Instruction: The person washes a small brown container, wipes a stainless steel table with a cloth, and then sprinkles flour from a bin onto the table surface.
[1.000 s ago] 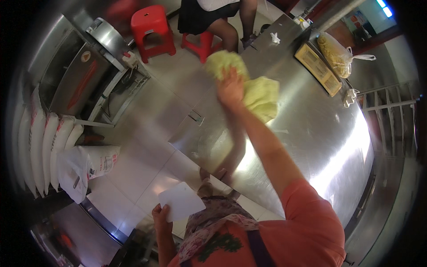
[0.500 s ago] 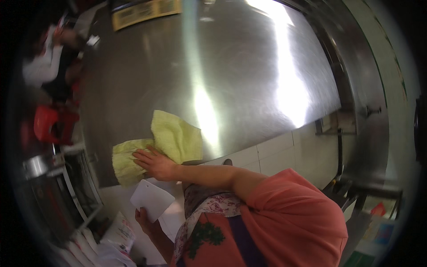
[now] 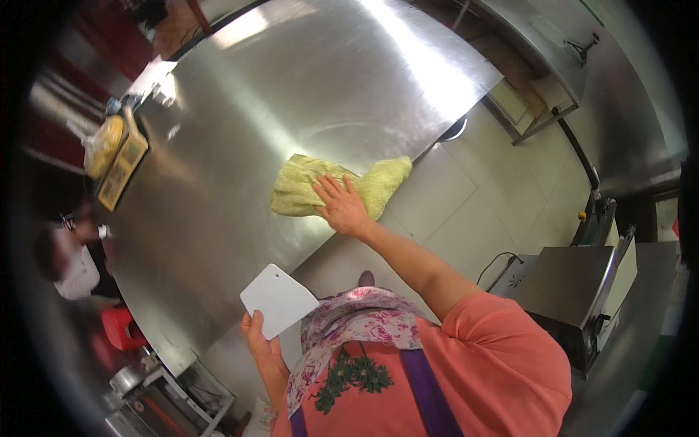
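Note:
My right hand lies flat on a yellow-green cloth, fingers spread, close to the near edge of the stainless steel table. The cloth is bunched, and its right end reaches the table's edge. Lower left, my left hand is closed on the bottom corner of a white plastic dough scraper. The scraper is a flat plate with a small hole near its top, held in front of the table edge, close to my apron.
At the far left of the table stand a scale and a bag with something yellow. Another person sits beyond the left edge, near a red stool. A steel-topped unit stands at right on the tiled floor.
My right hand and the cloth have moved right along the near edge, and the cloth has bunched up. The left hand still holds the scraper. The view has turned, bringing the scale into sight.

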### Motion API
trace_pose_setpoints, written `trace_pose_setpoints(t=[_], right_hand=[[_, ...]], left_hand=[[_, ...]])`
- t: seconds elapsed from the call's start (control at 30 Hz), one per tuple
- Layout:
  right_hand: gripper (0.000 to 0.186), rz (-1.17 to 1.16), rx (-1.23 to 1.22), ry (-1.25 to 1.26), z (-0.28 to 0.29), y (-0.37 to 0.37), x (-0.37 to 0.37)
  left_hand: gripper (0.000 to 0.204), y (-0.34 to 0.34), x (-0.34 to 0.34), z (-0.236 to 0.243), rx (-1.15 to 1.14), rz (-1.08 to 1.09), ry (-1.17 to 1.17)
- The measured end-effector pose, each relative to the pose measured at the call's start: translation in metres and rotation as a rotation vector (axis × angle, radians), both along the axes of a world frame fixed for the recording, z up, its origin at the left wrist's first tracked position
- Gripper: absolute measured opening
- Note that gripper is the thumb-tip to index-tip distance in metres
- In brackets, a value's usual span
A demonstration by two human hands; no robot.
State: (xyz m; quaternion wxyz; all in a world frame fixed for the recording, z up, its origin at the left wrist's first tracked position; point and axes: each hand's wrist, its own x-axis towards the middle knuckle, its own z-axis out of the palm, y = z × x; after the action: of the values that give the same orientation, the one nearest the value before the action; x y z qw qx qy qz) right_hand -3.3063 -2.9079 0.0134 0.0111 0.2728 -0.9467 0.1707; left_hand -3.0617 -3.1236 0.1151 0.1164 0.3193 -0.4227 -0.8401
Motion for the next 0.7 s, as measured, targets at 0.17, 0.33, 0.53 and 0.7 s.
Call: trace_pose_setpoints(t=[0.17, 0.33, 0.53, 0.7], right_hand=[[0.055, -0.249, -0.008, 0.018, 0.003, 0.102, -0.089], [0.054, -0.337, 0.002, -0.006, -0.001, 0.175, -0.161], [0.055, -0.416, 0.097, 0.002, -0.005, 0.257, -0.253], [0.054, -0.437, 0.223, -0.037, -0.006, 0.321, -0.325]], left_hand=[[0.029, 0.067, -0.082, 0.012, -0.03, -0.183, 0.023], [0.027, 0.116, -0.158, -0.002, -0.008, -0.238, -0.016], [0.022, 0.17, -0.268, -0.032, 0.06, -0.265, -0.045], [0.024, 0.211, -0.345, -0.039, 0.1, -0.295, -0.073]])
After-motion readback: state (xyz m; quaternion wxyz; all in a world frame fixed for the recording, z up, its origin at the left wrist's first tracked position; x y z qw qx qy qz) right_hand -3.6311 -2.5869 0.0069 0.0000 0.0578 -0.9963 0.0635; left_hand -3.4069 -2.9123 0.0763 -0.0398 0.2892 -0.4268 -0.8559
